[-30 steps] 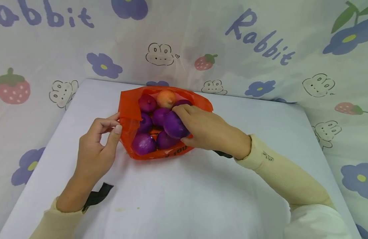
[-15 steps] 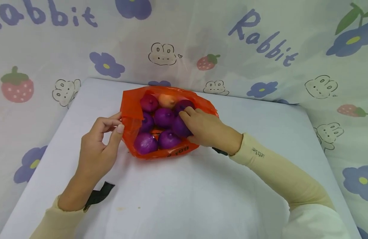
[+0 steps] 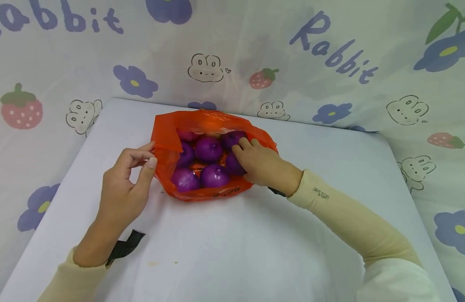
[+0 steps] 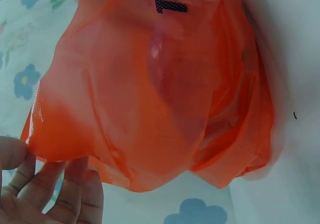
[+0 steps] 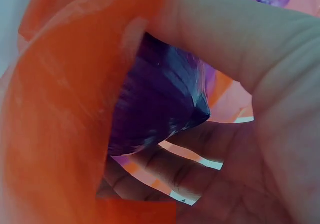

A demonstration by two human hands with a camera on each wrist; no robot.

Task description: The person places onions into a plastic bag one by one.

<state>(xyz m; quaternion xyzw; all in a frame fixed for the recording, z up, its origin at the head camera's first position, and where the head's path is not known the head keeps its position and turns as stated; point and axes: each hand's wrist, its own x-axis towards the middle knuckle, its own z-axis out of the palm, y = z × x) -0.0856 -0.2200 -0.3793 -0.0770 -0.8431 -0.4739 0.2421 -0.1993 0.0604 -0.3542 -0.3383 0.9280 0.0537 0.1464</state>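
An orange-red plastic bag (image 3: 167, 134) stands on the white table with its mouth spread and several purple onions (image 3: 208, 149) inside. My left hand (image 3: 124, 184) pinches the bag's left rim between thumb and fingers. Inside the bag's right side, my right hand (image 3: 263, 162) grips a purple onion (image 5: 160, 93), thumb and fingers curled round it. The right wrist view shows that onion's pointed tip toward my palm, with bag plastic covering part of it. At the back of the bag, a reddish onion (image 3: 189, 136) is partly hidden by plastic.
The white table (image 3: 232, 243) has small stains near its front. A black strap (image 3: 127, 245) sticks out from my left wrist. Behind the table hangs a white cloth (image 3: 232, 37) printed with rabbits, flowers and strawberries.
My right hand has lowered its onion to the right, into the bag beside the others. The bag's back edge has sagged forward over the pale onion. The left hand keeps its pinch.
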